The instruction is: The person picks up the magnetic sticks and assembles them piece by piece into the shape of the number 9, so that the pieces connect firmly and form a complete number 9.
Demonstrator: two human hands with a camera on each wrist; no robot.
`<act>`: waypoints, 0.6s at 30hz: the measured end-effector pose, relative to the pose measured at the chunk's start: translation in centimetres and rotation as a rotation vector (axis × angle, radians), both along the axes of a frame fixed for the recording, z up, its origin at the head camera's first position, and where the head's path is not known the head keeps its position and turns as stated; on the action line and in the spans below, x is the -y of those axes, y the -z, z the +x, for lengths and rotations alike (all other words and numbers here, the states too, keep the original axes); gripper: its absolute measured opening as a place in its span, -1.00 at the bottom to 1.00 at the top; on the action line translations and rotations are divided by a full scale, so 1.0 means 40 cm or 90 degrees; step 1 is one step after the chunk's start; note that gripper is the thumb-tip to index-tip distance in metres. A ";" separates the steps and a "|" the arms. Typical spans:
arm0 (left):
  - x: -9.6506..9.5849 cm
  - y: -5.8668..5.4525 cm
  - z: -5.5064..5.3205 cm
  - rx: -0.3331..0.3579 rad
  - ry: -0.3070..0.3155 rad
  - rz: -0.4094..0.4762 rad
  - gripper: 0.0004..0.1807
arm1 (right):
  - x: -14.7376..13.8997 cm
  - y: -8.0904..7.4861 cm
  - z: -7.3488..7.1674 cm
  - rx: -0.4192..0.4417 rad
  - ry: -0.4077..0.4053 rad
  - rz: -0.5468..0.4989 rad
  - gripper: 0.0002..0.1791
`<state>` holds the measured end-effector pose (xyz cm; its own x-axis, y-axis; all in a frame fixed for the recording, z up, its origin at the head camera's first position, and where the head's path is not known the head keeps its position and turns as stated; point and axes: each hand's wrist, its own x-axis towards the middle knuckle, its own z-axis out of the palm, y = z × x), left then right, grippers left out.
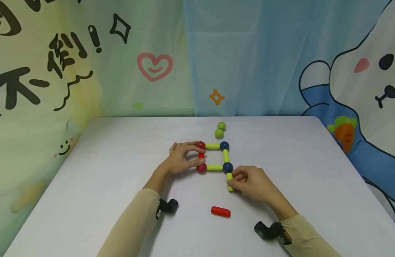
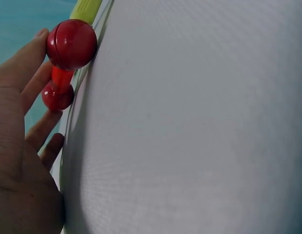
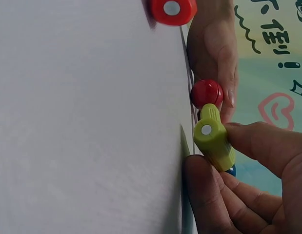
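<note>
A square of magnetic rods and balls lies flat on the table, with red balls (image 1: pixel 202 169) on its left corners and blue balls (image 1: pixel 227 167) on its right. Three sides are yellow-green rods (image 1: pixel 212 146); the left one is a red rod (image 1: pixel 201 156). My left hand (image 1: pixel 182 157) grips that red side, thumb at the near red ball (image 2: pixel 72 45), fingers at the far one (image 2: pixel 58 98). Between thumb and fingers, my right hand (image 1: pixel 253 181) pinches another yellow-green rod (image 3: pixel 215 141), which points toward me from the near blue ball. Whether rod and ball touch is hard to tell.
Closer to me lies a loose red rod (image 1: pixel 221 211). Two green balls (image 1: pixel 219 134) sit beyond the square. Both wrists wear black cameras (image 1: pixel 268 230) over beige sleeves. A printed curtain (image 1: pixel 248 64) hangs behind the white table (image 1: pixel 120 150).
</note>
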<state>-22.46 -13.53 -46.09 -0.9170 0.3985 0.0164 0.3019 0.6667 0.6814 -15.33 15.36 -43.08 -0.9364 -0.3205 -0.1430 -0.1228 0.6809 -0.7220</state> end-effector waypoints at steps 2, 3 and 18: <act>0.001 0.000 -0.001 -0.003 0.000 0.001 -0.58 | 0.000 0.003 -0.004 0.007 0.005 -0.005 -0.65; 0.001 0.000 -0.002 -0.006 0.000 0.001 -0.58 | 0.000 0.004 -0.005 0.011 0.010 -0.009 -0.65; -0.001 0.006 0.001 -0.012 -0.001 0.004 -0.58 | 0.008 0.009 -0.006 0.028 0.026 -0.020 -0.66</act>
